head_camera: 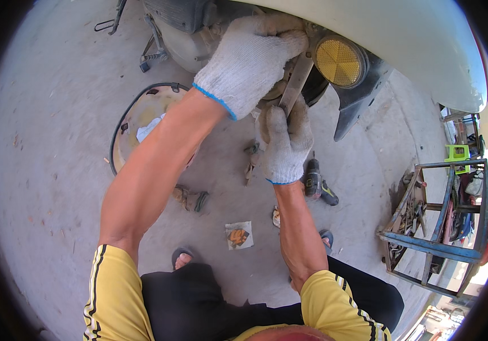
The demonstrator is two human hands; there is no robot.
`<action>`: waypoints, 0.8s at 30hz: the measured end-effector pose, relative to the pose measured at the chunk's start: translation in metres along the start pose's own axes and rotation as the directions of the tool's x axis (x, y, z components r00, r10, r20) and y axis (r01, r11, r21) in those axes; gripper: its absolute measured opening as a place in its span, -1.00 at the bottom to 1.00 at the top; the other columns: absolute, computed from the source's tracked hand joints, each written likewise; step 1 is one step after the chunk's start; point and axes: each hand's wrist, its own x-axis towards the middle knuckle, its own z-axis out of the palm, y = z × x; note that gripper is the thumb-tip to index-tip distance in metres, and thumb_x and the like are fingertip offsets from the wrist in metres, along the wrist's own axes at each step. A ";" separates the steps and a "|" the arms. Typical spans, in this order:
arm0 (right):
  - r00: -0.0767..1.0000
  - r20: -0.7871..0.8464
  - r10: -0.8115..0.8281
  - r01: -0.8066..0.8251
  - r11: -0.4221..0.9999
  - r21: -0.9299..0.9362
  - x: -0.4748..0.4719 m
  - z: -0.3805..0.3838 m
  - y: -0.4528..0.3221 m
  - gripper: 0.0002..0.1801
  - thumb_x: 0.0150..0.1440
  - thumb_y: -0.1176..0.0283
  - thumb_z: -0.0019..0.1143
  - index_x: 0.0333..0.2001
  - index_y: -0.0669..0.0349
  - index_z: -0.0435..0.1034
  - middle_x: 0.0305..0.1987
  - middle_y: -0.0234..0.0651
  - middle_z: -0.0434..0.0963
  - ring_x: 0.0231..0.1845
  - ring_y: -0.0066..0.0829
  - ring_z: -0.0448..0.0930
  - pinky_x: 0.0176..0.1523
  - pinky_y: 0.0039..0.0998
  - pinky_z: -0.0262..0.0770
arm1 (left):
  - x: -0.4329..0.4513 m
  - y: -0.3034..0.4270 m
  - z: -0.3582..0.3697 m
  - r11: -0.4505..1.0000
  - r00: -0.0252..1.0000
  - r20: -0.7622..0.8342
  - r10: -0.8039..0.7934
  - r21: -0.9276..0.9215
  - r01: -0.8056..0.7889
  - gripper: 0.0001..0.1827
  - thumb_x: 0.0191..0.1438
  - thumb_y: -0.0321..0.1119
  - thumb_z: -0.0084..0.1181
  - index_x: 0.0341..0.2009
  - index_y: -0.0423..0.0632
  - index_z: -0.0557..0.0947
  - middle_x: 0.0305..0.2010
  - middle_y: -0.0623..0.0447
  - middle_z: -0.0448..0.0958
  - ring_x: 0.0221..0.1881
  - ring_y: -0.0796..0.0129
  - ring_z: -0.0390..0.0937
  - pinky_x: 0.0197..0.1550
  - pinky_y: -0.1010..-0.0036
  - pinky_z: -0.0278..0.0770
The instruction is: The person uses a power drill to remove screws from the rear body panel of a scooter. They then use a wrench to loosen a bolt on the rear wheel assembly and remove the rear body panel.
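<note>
Both hands wear white knit work gloves under the body of a motor scooter. My left hand reaches up against its underside, left of a round amber reflector; the fingertips are partly hidden, so what they touch cannot be told. Lower down, my right hand grips a flat metal bar that slants up towards the scooter beside the reflector. A black plastic bracket hangs to the right of the bar. The pale painted body panel curves over the top right.
A cordless drill lies right of my right forearm. A round basin-like object with a dark rim lies left. Used gloves and a printed paper square are on the concrete. A blue metal frame rack with tools stands right.
</note>
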 end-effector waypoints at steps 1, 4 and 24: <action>1.000 0.012 -0.009 0.009 1.000 0.005 0.004 -0.005 0.001 -0.61 0.46 0.40 -0.02 0.28 0.32 0.31 -0.31 -0.44 0.46 -0.50 -0.72 0.29 -0.46 -0.61 0.17 | 0.000 0.000 0.002 1.000 1.000 -0.009 0.018 0.000 -0.018 -0.79 0.27 -0.32 0.29 -0.04 -0.09 0.78 -0.19 0.18 0.70 -0.22 0.55 0.59 -0.23 0.51 0.56; 0.997 0.039 -0.063 0.060 0.995 0.075 0.013 -0.009 0.008 -0.62 0.47 0.37 -0.03 0.28 0.31 0.31 -0.34 -0.45 0.45 -0.52 -0.72 0.28 -0.49 -0.60 0.14 | 0.005 -0.006 0.004 0.996 0.996 0.010 0.086 -0.034 -0.086 -0.76 0.26 -0.32 0.31 -0.02 -0.09 0.78 -0.19 0.16 0.71 -0.22 0.55 0.60 -0.24 0.49 0.57; 0.910 0.121 0.397 -0.411 0.823 0.392 -0.005 0.014 -0.012 -0.81 0.40 0.24 0.14 -0.12 0.11 0.43 -0.40 -0.46 0.53 -0.52 -0.65 0.49 -0.58 -0.50 0.32 | -0.020 -0.008 0.001 0.989 0.975 0.186 -0.118 0.105 0.100 -0.73 0.29 -0.23 0.15 -0.16 -0.20 0.70 -0.45 0.02 0.64 -0.41 0.41 0.54 -0.33 0.41 0.50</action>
